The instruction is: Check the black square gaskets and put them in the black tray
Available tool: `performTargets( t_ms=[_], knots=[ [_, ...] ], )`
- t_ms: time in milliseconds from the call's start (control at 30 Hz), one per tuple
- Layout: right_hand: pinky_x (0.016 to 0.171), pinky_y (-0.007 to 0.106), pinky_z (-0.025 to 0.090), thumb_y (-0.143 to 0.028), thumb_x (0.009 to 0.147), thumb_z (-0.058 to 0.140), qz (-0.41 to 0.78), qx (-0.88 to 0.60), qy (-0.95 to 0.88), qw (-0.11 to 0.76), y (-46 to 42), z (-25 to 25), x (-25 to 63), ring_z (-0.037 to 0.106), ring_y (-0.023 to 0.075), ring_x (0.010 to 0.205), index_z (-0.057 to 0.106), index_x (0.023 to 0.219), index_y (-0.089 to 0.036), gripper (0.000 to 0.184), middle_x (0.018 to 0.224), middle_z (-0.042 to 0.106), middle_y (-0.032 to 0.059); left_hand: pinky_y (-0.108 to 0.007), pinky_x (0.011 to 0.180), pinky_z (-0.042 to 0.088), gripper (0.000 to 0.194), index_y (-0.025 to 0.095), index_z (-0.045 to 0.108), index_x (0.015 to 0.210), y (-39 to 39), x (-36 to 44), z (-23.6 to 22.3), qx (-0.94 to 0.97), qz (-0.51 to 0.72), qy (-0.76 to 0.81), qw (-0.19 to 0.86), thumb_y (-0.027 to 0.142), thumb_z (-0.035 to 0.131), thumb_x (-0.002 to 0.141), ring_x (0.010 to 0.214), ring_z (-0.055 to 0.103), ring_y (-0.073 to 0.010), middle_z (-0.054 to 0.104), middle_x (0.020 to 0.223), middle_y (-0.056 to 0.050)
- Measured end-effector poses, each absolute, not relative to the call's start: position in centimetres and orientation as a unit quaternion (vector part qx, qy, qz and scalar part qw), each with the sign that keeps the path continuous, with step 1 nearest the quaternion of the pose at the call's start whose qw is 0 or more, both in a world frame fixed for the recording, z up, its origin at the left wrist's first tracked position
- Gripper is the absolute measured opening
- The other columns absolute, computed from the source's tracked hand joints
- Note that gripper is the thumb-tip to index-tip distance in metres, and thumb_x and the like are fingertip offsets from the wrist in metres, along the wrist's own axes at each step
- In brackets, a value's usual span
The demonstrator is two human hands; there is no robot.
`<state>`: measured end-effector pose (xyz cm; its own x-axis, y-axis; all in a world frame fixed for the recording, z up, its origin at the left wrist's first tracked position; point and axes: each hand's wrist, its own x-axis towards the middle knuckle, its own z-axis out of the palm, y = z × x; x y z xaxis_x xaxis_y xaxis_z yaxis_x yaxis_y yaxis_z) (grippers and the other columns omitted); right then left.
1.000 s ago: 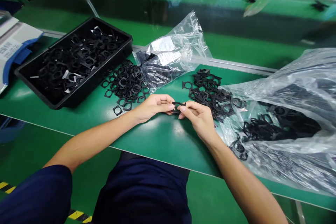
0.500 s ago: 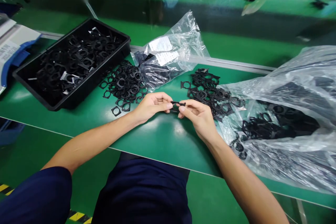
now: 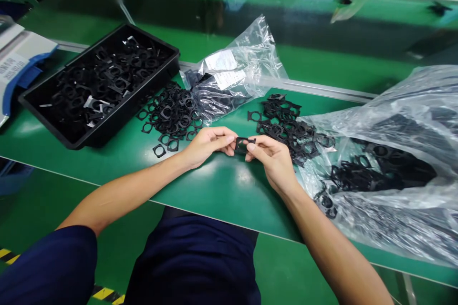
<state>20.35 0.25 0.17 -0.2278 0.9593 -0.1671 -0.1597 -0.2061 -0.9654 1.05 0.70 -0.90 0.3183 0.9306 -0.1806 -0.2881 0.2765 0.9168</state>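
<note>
Between my hands, above the green tabletop, is a small black frame with a round opening (image 3: 242, 138). My left hand (image 3: 213, 144) pinches its left end between thumb and fingers. The right end is pinched by my right hand (image 3: 268, 152). Behind my left hand lies a heap of thin black rings with squared edges (image 3: 175, 112). Beyond my right hand is a pile of black frames with round openings (image 3: 282, 124), much like the held one.
A black bin (image 3: 100, 136) full of black parts stands at the left. Behind the ring heap sits a clear labelled bag (image 3: 250, 66) with black parts inside. On the right, a large open plastic bag (image 3: 400, 209) spills more frames. A blue and white device (image 3: 21, 64) is far left.
The held frame has been tilted, so its flat face and round opening now show instead of mostly its edge. Both hands keep their pinch in nearly the same place.
</note>
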Motion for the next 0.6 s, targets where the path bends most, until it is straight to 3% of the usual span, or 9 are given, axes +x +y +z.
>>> performTargets(
  t_ms=[300,600],
  knots=[
    [0.060,0.029,0.055,-0.050,0.069,0.088,0.666,-0.424,-0.464,0.402,-0.03,0.42,20.28,0.060,0.0127,0.056,0.071,0.076,-0.018,0.036,0.066,0.067,0.0004,-0.024,0.065,0.059,0.040,0.012,0.070,0.079,0.77,0.80,-1.08,0.372,0.408,0.357,0.753,0.048,0.086,0.072,0.064,0.067,-0.0111,0.070,0.073,-0.003],
    [0.059,0.026,0.053,-0.045,0.070,0.088,0.661,-0.418,-0.472,0.406,-0.33,0.61,20.13,0.059,0.0102,0.054,0.068,0.068,-0.018,0.033,0.063,0.064,-0.0014,-0.023,0.064,0.056,0.040,0.011,0.070,0.074,0.55,1.16,-0.59,0.397,0.434,0.368,0.720,0.046,0.088,0.071,0.061,0.065,-0.0104,0.069,0.068,-0.002]
  ],
)
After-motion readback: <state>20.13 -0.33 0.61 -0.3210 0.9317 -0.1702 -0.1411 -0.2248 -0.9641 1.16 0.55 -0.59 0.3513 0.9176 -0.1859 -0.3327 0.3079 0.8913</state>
